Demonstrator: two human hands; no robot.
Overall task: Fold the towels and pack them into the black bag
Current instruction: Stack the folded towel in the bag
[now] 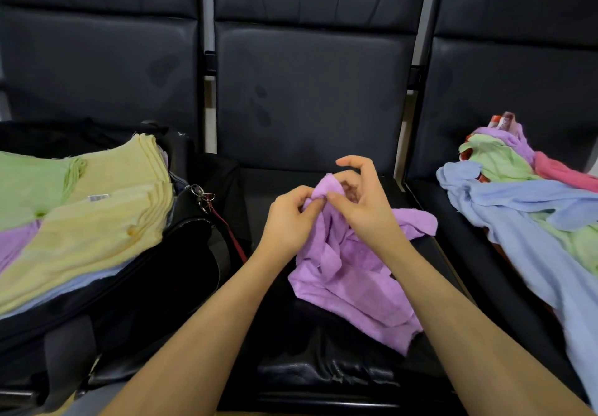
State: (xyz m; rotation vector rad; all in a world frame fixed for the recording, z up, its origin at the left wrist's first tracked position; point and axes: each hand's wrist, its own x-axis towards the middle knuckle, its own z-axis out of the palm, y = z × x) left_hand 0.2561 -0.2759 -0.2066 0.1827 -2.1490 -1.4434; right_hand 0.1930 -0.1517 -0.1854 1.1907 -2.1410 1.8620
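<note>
- Our left hand (pixel 289 218) pinches the top edge of the purple towel (pixel 352 273), thumb and fingers curled together on the cloth.
- Our right hand (pixel 359 195) meets it just beside the left fingertips; its thumb and lower fingers nip the same raised edge, while the index finger arches free above, touching nothing.
- The two sets of fingertips nearly touch, with a small peak of purple cloth standing up between them.
- Below our fingers the rest of the towel hangs crumpled and lies on the seat (pixel 323 360) of the middle chair, spreading down and out to the right of our right wrist.
- Well to the left of our left fingers sits the black bag (pixel 155 273), open, on the next seat.
- In the bag lies a stack of folded towels (pixel 97 221): yellow on top, green behind, purple and blue showing at the lower edges.
- A key ring (pixel 202 194) with a red strap hangs at the bag's rim, between the stack and our left hand.
- Well to the right of our right fingers, a loose heap (pixel 517 202) of unfolded towels lies on the far seat: blue, green, purple and pink, tangled together.
</note>
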